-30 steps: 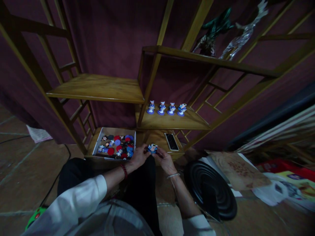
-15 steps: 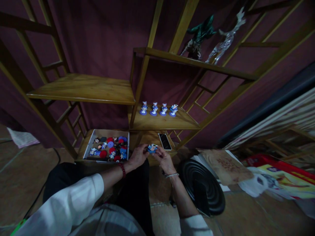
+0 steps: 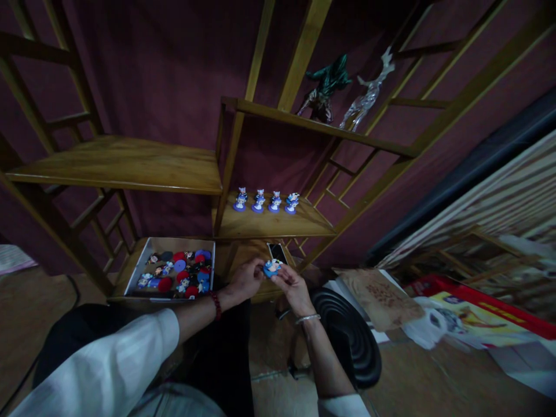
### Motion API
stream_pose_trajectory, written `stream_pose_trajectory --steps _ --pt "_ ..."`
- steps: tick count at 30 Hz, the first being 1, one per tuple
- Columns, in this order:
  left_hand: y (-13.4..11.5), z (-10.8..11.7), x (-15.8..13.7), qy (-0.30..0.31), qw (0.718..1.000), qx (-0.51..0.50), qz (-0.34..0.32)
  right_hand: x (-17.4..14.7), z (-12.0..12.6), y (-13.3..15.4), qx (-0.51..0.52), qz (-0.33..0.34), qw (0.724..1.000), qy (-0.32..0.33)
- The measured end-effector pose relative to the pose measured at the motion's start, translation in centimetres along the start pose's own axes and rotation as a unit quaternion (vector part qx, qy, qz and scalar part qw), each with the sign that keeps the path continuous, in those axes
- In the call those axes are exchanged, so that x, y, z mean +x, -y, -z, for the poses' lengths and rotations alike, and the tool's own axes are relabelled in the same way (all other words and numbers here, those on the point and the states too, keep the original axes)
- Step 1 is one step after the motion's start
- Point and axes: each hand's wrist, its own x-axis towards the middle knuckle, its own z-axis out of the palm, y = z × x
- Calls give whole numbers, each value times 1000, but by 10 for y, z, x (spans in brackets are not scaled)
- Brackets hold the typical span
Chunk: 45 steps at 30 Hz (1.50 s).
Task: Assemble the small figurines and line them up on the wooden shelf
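Between my two hands is a small figurine with a blue base, held up in front of the low shelf. My left hand pinches it from the left, and my right hand grips its right edge with thumb and fingers. Left of them, a shallow white box holds several small figurines and round red, blue and purple bases. On the shelf above, several blue-and-white figurines stand upright in a row on purple bases. A phone lies just behind my hands, partly covered by them.
The wooden shelf unit stands against a dark red wall. Higher up are a green figure and a clear figure. To my right are a black ridged round seat, a brown paper bag and a red-and-yellow package.
My view has shifted, so the shelf and box appear further left and lower. Both hands still hold the figurine, which now appears tilted differently, its blue base showing more.
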Motion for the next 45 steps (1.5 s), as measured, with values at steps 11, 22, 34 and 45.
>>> stream_pose_trajectory --steps 11,22,34,45 --pt "-18 -23 19 -19 1000 -20 10 11 25 18 -41 25 999 -24" --pt "-41 -37 39 -15 999 14 -35 31 51 32 -50 43 996 -54" --pt "-58 -49 60 -28 985 89 -142 57 75 49 -48 52 995 -72" --pt "-83 -50 85 -18 957 161 -239 90 89 67 -78 93 988 -92"
